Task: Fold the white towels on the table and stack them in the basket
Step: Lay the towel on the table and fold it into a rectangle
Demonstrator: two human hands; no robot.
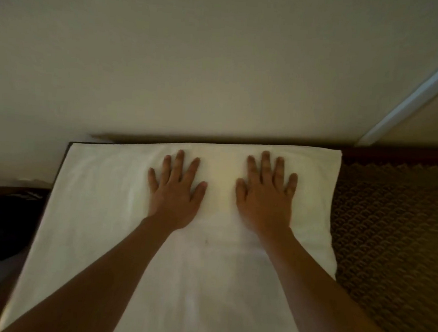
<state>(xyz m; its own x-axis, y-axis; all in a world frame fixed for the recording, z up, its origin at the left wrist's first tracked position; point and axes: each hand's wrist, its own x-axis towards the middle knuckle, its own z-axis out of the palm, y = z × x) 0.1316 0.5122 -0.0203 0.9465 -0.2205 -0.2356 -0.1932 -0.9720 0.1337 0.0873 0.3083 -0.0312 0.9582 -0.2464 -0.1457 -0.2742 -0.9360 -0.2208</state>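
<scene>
I have both palms down flat on the white towel (100, 222), the left hand (175, 197) and the right hand (266, 202) side by side with a narrow strip of cloth bare between the thumbs. All the fingers are spread and pressed onto the fabric; nothing is pinched or gripped. The towel lies directly under me, spread over the table (63, 159), of which only a thin dark edge shows at the far left corner. Its long axis looks to run toward and away from me, from the wall-side edge just past my fingertips back under my forearms and out of the bottom of the view, so I cannot see the near edge. The far edge lies just ahead of both sets of fingertips, the far right corner nearer my right hand and the far left corner well apart from my left. I judge this as smoothing before a fold, and the next move would call for taking those far corners and bringing them toward me. The towel's right side overhangs a patterned brown carpet (389, 229); a plain pale wall (220, 62) rises right behind the table, with a light trim strip (412, 96) running diagonally at the upper right. The room is dim, something dark sits low on the left that I cannot make out, and no basket is in view.
</scene>
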